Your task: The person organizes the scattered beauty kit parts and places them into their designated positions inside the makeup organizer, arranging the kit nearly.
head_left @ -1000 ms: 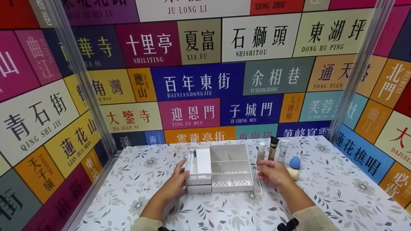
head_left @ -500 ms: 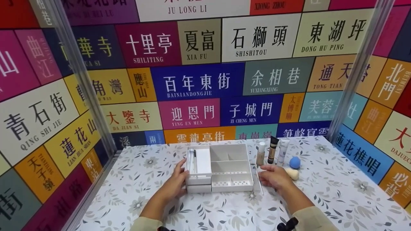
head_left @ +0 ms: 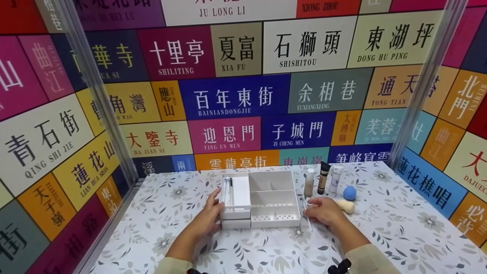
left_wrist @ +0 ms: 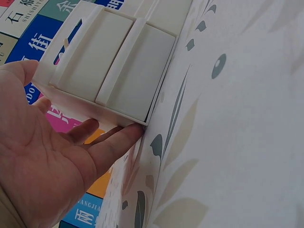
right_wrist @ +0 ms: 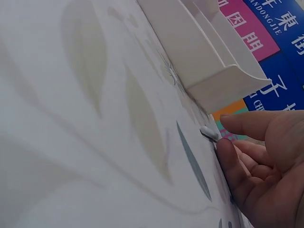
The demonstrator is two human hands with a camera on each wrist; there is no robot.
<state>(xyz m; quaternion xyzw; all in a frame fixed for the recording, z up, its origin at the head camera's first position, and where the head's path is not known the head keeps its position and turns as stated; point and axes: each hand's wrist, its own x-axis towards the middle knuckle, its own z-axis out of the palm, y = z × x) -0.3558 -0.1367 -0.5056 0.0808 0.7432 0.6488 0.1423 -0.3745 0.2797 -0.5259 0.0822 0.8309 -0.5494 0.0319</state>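
Note:
A white desktop organizer (head_left: 276, 219) with several compartments and small drawers (left_wrist: 137, 61) stands mid-table. My left hand (head_left: 207, 215) rests against its left side, fingers extended along the wall and the thumb higher up. Two slim pens (head_left: 231, 190) lie in its left tray. To the right of the organizer, a thin white pen-like stick (head_left: 309, 223) lies on the table. My right hand (head_left: 324, 211) is low beside it, with thumb and fingertips around the stick's white end (right_wrist: 209, 132) and a gap between them.
Behind the right hand stand a bottle with a white cap (head_left: 309, 183), a black-capped tube (head_left: 323, 179) and a white tube (head_left: 335, 179). A blue makeup sponge (head_left: 349, 193) and a cream one (head_left: 347, 206) lie to the right. Sign-patterned walls enclose the floral tablecloth (head_left: 380, 213).
My right hand has drawn back from the bottle, which stays standing by the tubes, and has come down beside the white stick. My left hand and the organizer have not moved.

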